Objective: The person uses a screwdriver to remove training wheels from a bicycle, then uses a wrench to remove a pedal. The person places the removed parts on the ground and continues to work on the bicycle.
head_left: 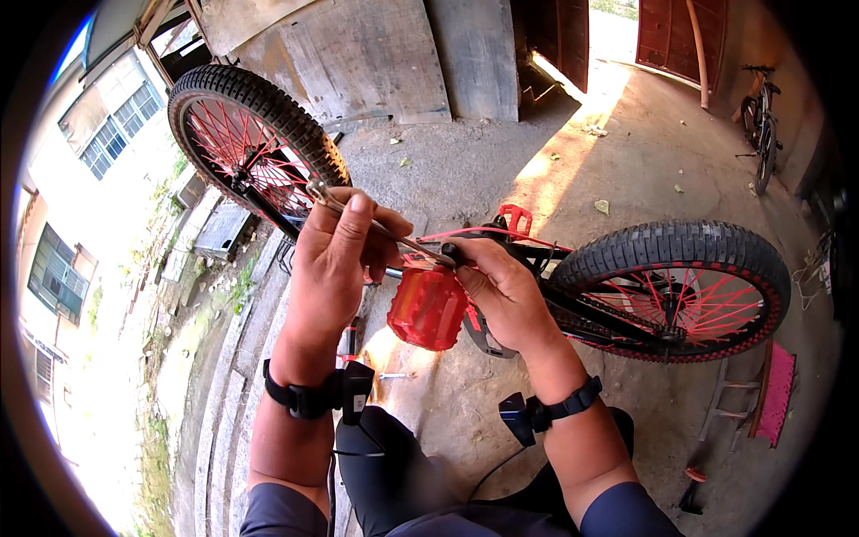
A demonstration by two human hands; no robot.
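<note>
Both my hands hold a slim metal wrench (400, 237), slanting from upper left to lower right above a red pedal (428, 313). My left hand (333, 246) is closed round its shaft, and one end sticks out past the thumb. At the other end, beside a small black knob (449, 252), the fingers of my right hand (503, 285) pinch the tool. The pedal hangs just below, between my hands. Whether the wrench touches the pedal's axle is hidden. Behind them lies a black and red bicycle (541, 255) with a second red pedal (516, 217).
The bicycle's knobbly tyres rise at left, on one wheel (240, 89), and at right, on another (684, 240). On the concrete lie a spanner (395, 376) and a red-and-black handled tool (352, 340). A pink-topped piece (777, 394) is at right; another bicycle (766, 125) stands by the wall.
</note>
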